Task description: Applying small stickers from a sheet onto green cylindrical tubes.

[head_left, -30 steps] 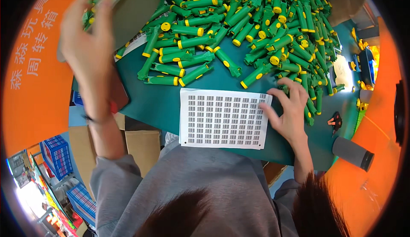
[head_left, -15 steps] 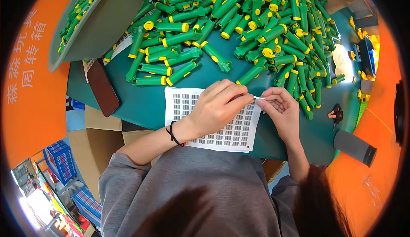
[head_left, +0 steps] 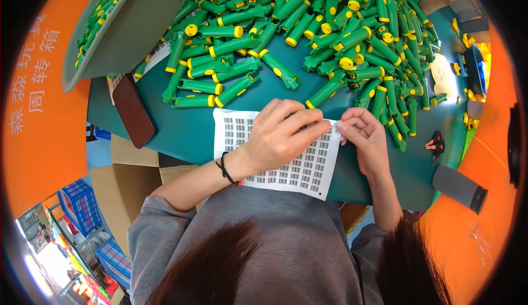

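Note:
A white sheet (head_left: 230, 149) printed with rows of small dark rectangular marks, like a label sheet, lies at the near edge of the green table. My left hand (head_left: 283, 137) reaches across it, fingers bent and pressed together at its upper right corner. At that same corner, my right hand (head_left: 364, 135) pinches the sheet's edge between thumb and fingers. Much of the sheet's middle is hidden beneath my left hand. Just beyond both hands lie green plastic tubes with yellow ends (head_left: 325, 90), loose on the tabletop.
A large heap of similar green tubes (head_left: 379, 46) covers the far side. A tilted grey-green tub (head_left: 137, 24) holds more at left, with a dark phone (head_left: 132, 112) near it. Small orange-handled snippers (head_left: 435, 146) and a grey cylinder (head_left: 459, 188) sit at right; an open cardboard box (head_left: 129, 189) stands below.
The white bit standing up between my fingertips now lies lower at the sheet's corner. The sheet has tilted slightly, and my right hand has shifted a little with it.

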